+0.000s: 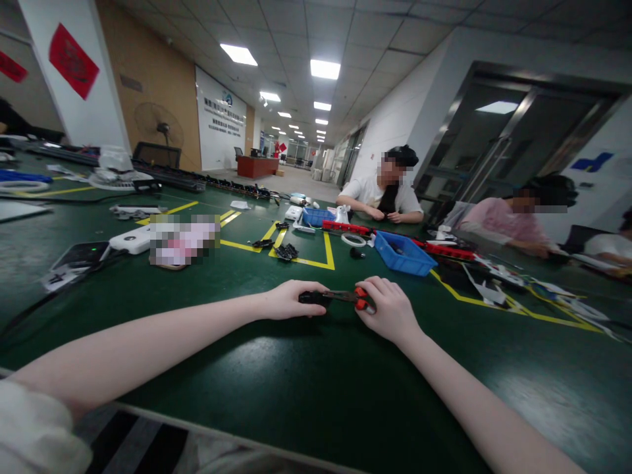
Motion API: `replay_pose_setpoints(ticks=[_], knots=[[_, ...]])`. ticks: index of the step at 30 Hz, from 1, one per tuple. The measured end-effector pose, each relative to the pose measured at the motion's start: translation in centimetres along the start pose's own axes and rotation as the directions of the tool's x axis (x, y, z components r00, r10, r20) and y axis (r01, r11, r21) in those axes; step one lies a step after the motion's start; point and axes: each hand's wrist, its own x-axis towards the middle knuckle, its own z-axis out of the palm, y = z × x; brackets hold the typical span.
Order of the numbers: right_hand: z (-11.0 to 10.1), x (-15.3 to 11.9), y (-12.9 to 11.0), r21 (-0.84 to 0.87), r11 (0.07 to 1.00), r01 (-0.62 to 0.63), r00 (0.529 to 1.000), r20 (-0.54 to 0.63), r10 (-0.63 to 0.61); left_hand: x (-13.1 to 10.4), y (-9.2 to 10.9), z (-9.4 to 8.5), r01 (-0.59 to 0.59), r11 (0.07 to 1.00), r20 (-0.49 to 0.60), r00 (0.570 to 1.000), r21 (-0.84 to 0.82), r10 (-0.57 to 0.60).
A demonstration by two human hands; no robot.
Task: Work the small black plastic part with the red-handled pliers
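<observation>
Both my hands rest on the dark green table (296, 382), holding one small tool between them. My left hand (289, 300) is closed on a black part (315, 298) at its left end. My right hand (390, 309) grips the red-handled end of the tool (361, 299), fingers curled over it. A thin dark shaft joins the two ends. The tool lies low against the tabletop, about arm's length in front of me.
A blue bin (402, 253) sits just beyond my hands, with a tape roll (353, 239) and small black parts (285, 251) near yellow floor-style lines. Two people sit across at the right. White devices and cables lie at the left.
</observation>
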Motion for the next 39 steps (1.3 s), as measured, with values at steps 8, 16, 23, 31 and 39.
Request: replay_pose_setpoints(ticks=[8,16,23,31,39], knots=[[-0.11,0.05,-0.02,0.034,0.999,-0.001,0.999,0.041,0.0,-0.04,-0.06,0.08,-0.005,0.999,0.008,1.0,-0.032,0.006],[-0.13,0.02,-0.08,0.027,1.0,-0.001,1.0,0.029,0.0,-0.13,0.32,0.03,0.049,0.997,0.023,0.999,-0.052,-0.048],[-0.21,-0.04,-0.1,0.013,1.0,-0.013,1.0,0.015,0.013,-0.1,0.41,0.09,0.068,0.993,0.027,0.997,-0.093,-0.066],[-0.14,0.05,0.02,0.102,0.995,-0.014,0.998,0.066,0.008,-0.17,0.42,-0.06,0.056,0.996,0.058,0.997,-0.073,-0.052],[-0.28,0.05,0.07,0.109,0.994,0.0,0.995,0.104,-0.012,-0.27,0.62,-0.19,0.058,0.998,0.071,0.996,-0.027,-0.056]])
